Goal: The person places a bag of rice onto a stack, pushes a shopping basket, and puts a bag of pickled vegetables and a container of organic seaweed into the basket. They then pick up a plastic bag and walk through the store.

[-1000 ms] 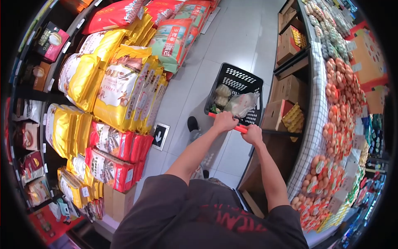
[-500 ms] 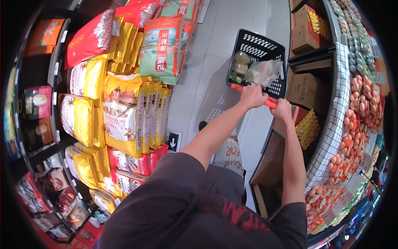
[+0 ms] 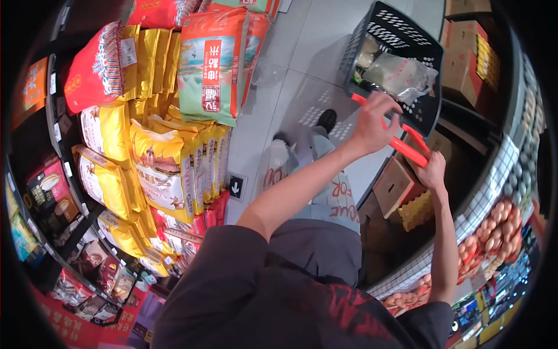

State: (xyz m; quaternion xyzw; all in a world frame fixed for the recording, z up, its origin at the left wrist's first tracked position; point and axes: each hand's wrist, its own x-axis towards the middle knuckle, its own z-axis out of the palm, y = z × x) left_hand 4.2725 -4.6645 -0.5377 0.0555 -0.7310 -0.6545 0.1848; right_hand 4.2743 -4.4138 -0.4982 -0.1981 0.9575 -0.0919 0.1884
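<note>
A black shopping basket (image 3: 431, 111) with a perforated wall is at the upper right, above the floor. Its red handle (image 3: 408, 151) points back toward me, and two red bars of it show side by side. My left hand (image 3: 375, 123) is curled round the handle at its left part. At the handle's right end, my right hand (image 3: 431, 171) is closed on it. Inside the basket lies a clear plastic bag (image 3: 401, 75) with pale contents, partly against a round bagged item (image 3: 367, 51) that I cannot name.
Stacked rice bags (image 3: 206, 67) and yellow packages (image 3: 163, 168) border the aisle on the left. Along the right runs a shelf with cardboard boxes (image 3: 395, 183), an egg tray (image 3: 417, 211) and netted eggs (image 3: 500, 230). Grey tiled floor (image 3: 290, 87) lies between, with my shoe (image 3: 327, 119) on it.
The basket has swung right and closer in view, with both hands on its handle. A second handle bar now shows. My view has turned, and my feet have come into sight.
</note>
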